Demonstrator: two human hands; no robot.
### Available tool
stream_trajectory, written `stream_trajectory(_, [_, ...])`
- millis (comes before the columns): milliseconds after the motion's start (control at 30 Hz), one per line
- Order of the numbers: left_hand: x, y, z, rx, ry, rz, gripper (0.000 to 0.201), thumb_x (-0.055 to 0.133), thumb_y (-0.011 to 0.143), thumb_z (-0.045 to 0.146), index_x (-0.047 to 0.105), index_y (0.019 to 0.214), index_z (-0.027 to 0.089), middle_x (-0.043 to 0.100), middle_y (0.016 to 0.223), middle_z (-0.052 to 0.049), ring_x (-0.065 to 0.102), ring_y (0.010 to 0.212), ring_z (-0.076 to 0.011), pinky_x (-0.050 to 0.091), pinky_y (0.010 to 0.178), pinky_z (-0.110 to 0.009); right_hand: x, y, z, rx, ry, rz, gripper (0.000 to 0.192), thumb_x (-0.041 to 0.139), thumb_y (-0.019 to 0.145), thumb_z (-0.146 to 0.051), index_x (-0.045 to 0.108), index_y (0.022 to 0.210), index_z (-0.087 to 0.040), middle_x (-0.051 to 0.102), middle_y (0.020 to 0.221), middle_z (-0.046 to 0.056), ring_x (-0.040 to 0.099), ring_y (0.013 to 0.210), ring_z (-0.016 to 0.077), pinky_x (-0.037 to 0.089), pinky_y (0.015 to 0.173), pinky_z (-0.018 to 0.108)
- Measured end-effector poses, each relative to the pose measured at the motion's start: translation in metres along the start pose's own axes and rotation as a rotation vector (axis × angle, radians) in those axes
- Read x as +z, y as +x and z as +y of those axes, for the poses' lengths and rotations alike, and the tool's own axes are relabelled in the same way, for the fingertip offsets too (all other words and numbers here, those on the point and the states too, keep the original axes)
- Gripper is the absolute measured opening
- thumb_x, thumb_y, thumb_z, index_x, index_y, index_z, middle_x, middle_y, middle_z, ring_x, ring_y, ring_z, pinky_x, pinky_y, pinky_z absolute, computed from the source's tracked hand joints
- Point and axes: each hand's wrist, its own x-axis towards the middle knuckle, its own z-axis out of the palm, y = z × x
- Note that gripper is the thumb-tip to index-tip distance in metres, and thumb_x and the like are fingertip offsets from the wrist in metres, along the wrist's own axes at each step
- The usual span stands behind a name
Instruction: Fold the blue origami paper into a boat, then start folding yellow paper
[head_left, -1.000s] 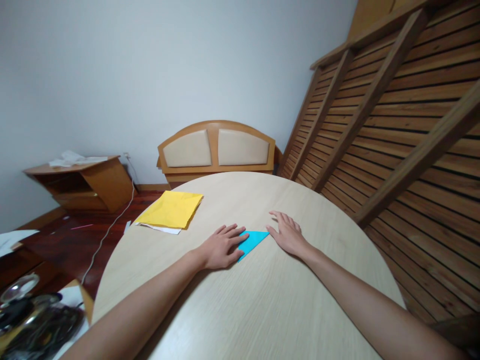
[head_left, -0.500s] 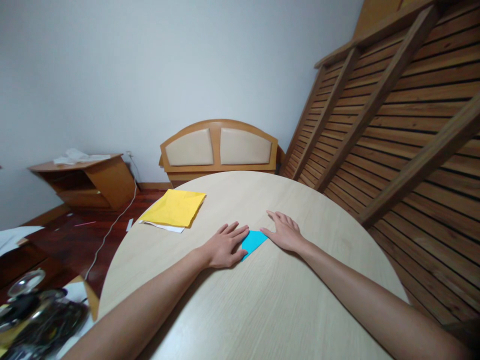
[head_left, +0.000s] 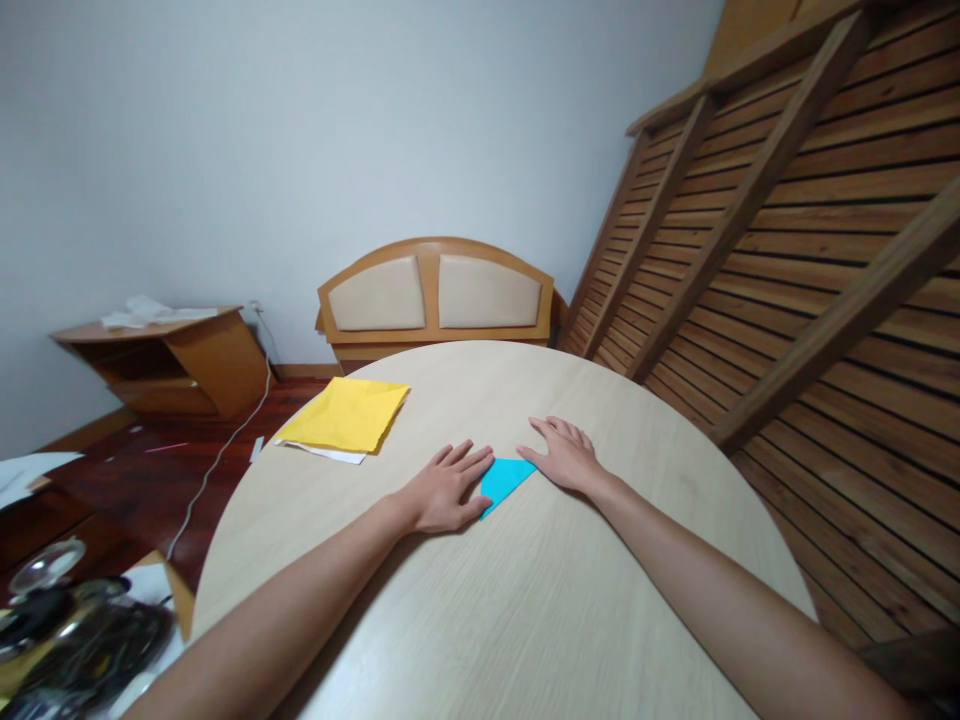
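Blue paper (head_left: 504, 478): folded into a triangle, lying flat on the table's far half, one corner covered.

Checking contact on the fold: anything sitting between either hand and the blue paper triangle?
Nothing visible. The left hand lies flat on the blue paper triangle, covering its left part; the right hand lies flat at its right corner, thumb at the tip. The yellow paper stack lies apart, far left on the round table.

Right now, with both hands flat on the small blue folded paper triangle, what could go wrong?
The blue folded paper triangle is pinned only at its ends: left hand covers one side, right hand touches its far tip. Uneven pressure could slide it on the smooth pale wooden round table and skew the crease. Lifting either hand may let the fold spring open.
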Motion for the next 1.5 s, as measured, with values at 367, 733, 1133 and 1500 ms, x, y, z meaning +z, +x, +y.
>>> stream_trajectory(367, [0.001,0.002,0.006,-0.020,0.004,0.001,0.070,0.037,0.096,0.058,0.021,0.157,0.026,0.018,0.163,-0.003,0.012,0.151,-0.0325,0.015,0.121,-0.054,-0.011,-0.027,-0.012,-0.115,0.018,-0.197,0.093,0.051,0.080,-0.077,0.027,0.155,-0.028,0.017,0.164,0.014,0.017,0.148,0.0377,0.009,0.115,0.064])
stream_trajectory(733, [0.005,0.004,0.002,-0.040,0.015,0.009,0.078,0.035,0.095,0.066,0.019,0.157,0.023,0.016,0.164,-0.007,0.011,0.151,-0.0316,0.014,0.121,-0.053,-0.017,-0.013,0.020,-0.019,-0.037,0.031,0.063,0.050,0.092,-0.052,0.041,0.148,-0.025,0.033,0.157,0.015,0.030,0.144,0.0342,0.021,0.114,0.057])
stream_trajectory(1133, [-0.001,0.003,0.009,-0.055,0.027,-0.002,0.075,0.039,0.095,0.062,0.023,0.156,0.023,0.018,0.163,-0.007,0.013,0.151,-0.0321,0.016,0.120,-0.052,-0.017,-0.034,-0.010,-0.168,0.052,-0.226,0.088,0.060,0.080,-0.068,0.033,0.153,-0.028,0.020,0.163,0.016,0.019,0.148,0.0388,0.015,0.115,0.060])
stream_trajectory(1500, [0.004,0.002,0.005,-0.078,0.091,0.041,0.079,0.035,0.093,0.068,0.025,0.156,0.021,0.020,0.163,-0.011,0.012,0.151,-0.0341,0.014,0.120,-0.055,-0.028,-0.033,-0.013,-0.754,0.177,-0.217,0.039,0.048,0.093,-0.018,0.068,0.124,-0.031,0.064,0.133,0.003,0.050,0.129,0.0218,0.030,0.113,0.045])
